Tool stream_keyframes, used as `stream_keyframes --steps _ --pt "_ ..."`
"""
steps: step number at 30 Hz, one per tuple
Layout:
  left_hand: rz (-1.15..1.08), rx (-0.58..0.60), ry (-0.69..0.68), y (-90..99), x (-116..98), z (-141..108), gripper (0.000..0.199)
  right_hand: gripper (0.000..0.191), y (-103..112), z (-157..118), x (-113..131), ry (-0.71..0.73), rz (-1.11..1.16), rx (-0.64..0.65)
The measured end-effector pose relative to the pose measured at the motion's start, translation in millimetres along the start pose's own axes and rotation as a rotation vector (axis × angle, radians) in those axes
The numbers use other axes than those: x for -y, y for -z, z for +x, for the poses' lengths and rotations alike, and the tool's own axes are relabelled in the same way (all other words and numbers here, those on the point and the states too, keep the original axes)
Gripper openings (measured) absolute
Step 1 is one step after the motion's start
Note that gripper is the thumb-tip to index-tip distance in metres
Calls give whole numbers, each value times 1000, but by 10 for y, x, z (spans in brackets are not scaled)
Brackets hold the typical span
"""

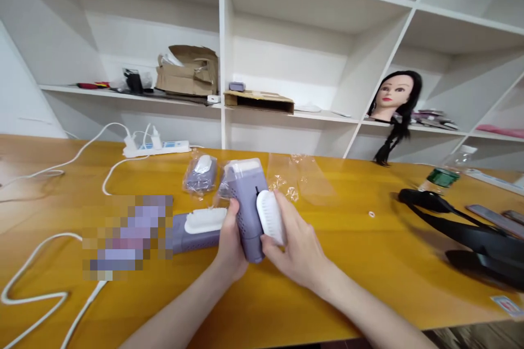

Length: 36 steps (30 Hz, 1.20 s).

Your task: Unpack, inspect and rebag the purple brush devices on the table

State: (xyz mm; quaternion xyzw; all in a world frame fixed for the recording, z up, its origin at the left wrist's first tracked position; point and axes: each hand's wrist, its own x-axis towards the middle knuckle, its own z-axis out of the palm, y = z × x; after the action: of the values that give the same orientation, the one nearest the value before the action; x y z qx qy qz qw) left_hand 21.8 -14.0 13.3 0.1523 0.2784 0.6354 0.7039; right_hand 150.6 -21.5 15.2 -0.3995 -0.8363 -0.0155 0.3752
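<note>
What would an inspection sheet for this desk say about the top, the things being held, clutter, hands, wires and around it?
Surface: orange-brown wooden tabletop.
Things in hand: perforated purple device, tilted; white ridged piece at its side.
Clutter: second purple device lying flat, clear plastic bags, green-labelled bottle, small white ring.
Hands: left hand grips the perforated device; right hand grips the white piece.
Cables: white cables on the left, near a power strip.
Surroundings: white shelves holding cardboard and a mannequin head.

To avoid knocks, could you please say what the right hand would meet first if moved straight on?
Beyond its white piece, probably the purple device in the left hand, though depth is unclear.
</note>
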Motion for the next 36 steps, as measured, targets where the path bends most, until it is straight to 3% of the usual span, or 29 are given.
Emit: stream_keyframes --steps 3,7,13,20,24,30,36 --pt "16 36 29 46 30 16 52 79 -55 0 -36 91 -53 -40" --pt "61 107 102 100 80 21 53 77 21 17 -98 149 -97 -38" --pt "62 132 130 119 107 2 52 72 77 -20 -108 113 -88 -30" --pt "86 82 57 106 117 3 50 75 -6 -77 -111 135 -13 -87" --pt "82 116 89 102 128 -19 46 72 16 -33 -113 50 -39 -114" --pt "81 89 48 114 114 -29 48 73 33 -48 -154 124 -15 -88" --pt "82 174 114 128 137 -21 48 72 71 -13 -125 89 -5 -86"
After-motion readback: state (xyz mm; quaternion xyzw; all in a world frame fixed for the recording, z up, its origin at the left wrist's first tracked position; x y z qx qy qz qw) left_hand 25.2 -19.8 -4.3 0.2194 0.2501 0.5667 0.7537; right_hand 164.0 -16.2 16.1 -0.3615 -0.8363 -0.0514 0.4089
